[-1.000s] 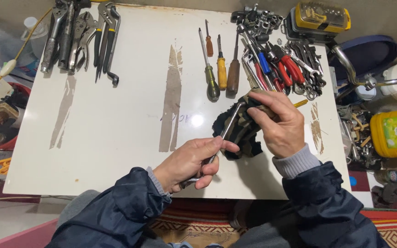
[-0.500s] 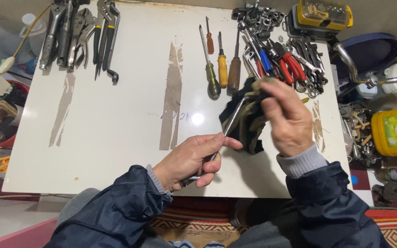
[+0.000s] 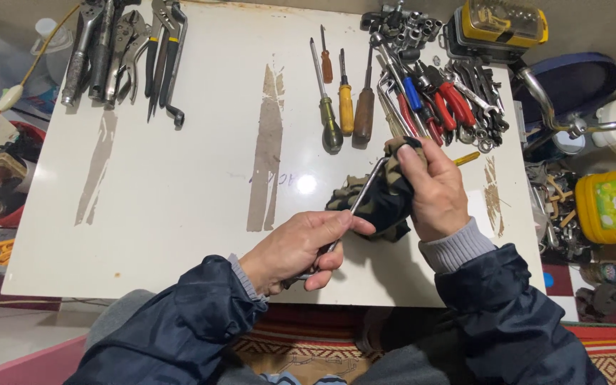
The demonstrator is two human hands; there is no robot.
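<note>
workshop | white bench w/ pliers, screwdrivers, sockets, spanners

White tabletop w/ worn brown streaks. Just beyond the fingers: screwdrivers in a row, then red- and blue-handled pliers & wrenches, sockets. Yellow case further out to the right. Well off to the left of the fingers, far corner: big pliers & grips. Yellow jug off the table's right edge.

White board with pliers, screwdrivers, wrenches
</note>
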